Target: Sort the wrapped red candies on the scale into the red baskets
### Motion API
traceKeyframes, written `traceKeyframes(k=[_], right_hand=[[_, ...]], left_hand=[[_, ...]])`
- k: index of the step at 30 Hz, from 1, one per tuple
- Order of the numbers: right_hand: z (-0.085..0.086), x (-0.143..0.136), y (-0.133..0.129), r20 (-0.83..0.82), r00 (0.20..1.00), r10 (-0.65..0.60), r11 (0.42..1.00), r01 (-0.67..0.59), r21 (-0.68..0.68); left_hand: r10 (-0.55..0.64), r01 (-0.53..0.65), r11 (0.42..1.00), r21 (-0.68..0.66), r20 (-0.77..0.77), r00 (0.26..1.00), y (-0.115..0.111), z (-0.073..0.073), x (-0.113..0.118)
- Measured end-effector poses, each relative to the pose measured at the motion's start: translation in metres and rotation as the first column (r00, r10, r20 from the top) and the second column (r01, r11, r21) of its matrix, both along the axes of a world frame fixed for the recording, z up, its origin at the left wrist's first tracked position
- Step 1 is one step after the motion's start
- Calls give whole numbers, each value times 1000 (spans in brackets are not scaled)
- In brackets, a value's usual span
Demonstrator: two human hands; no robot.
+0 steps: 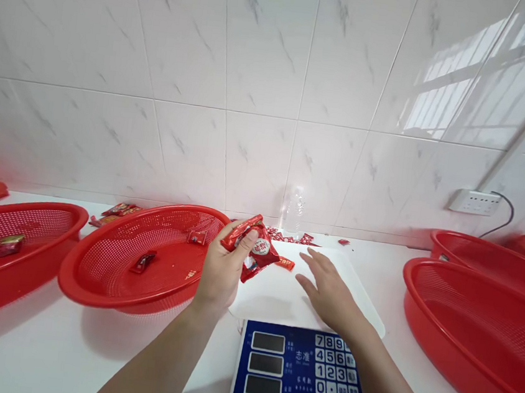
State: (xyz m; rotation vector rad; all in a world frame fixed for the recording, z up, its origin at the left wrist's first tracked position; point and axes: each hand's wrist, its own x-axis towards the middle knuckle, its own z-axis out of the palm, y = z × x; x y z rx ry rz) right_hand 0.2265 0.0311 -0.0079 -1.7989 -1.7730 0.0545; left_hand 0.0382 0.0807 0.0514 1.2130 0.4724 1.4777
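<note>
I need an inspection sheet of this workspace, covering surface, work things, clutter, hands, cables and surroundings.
Surface: white table
Work things: red packets; scale with dark displays; red strip on its pan; red baskets at both sides
Clutter: small red pieces and clear bottle near wall
Hands: left hand holds the packets; right hand open, holding nothing visible
Cables: dark cable beside socket; lower end hidden
Surroundings: tiled wall with window reflection

Scale panel (288,374), nearer than R hand (323,281): 志准 brand
Keypad (332,379), same side: nos. 0–9, dec. pt.
Red pkt (267,257) in L hand (221,264): Chinese print, too blurry
</note>
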Motion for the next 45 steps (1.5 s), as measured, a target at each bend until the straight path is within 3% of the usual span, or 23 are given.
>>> traceKeyframes(k=[5,12,20,27,34,36,40,45], right_hand=[[-8,-10,8,128,983,130,968,-98,-231],[-11,-18,13,106,980,170,952,-136,-273],[-2,-16,4,112,986,123,983,-106,-148],[-14,-15,6,78,979,190,977,-180,-112],[-15,-5,10,-60,995,81,997,-80,14],[-10,-6,9,-191,979,74,994,-57,94],[5,-15,-2,-507,834,216,953,-67,295],[15,-31,-16,-490,809,325,927,-169,335]], left_hand=[[-9,9,1000,-17,24,1000,1,1,-2],[-30,31,998,-48,19,999,-3,-1,2],[-42,43,998,-44,12,999,-5,0,1],[-78,78,997,-11,-19,997,-9,-3,3],[-147,146,989,-25,-45,988,-9,-6,7],[-144,142,989,-44,-47,988,-8,-8,8],[-136,131,990,-57,-86,987,-7,-15,12],[-198,194,980,-43,-141,970,-13,-20,17]])
